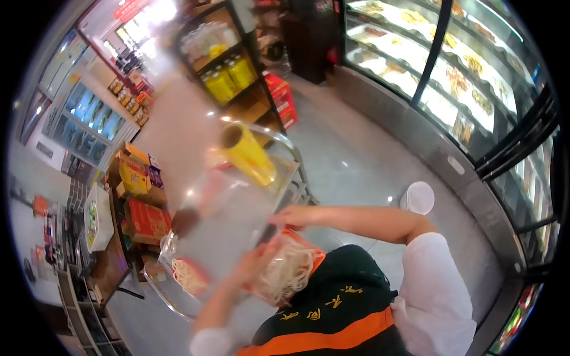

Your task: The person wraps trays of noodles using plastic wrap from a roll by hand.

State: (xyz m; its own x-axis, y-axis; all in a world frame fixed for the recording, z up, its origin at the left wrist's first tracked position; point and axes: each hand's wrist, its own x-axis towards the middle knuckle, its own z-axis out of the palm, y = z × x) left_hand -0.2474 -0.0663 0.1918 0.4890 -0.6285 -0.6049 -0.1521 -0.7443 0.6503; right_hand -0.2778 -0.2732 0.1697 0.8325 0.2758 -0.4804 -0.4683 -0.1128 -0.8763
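Note:
An orange tray of pale noodles [291, 267], which looks covered in clear film, is tilted up against my dark apron. My left hand [252, 266], slightly blurred, grips the tray's left side. At the tray's upper edge my right hand [295, 217] has its fingers pinched together; what is in them, if anything, I cannot make out. Ahead on the metal cart [231, 237] lies a large yellow roll [248, 155], probably of plastic film. A second tray of noodles [189, 276], red-edged, rests at the cart's left corner.
A white bucket [418, 198] stands on the floor to the right, before a glass display fridge [439, 77]. Shelves [237, 65] hold yellow bottles beyond the cart. Left are boxes [148, 219] and a wooden table [113, 270] with a white bin [99, 216].

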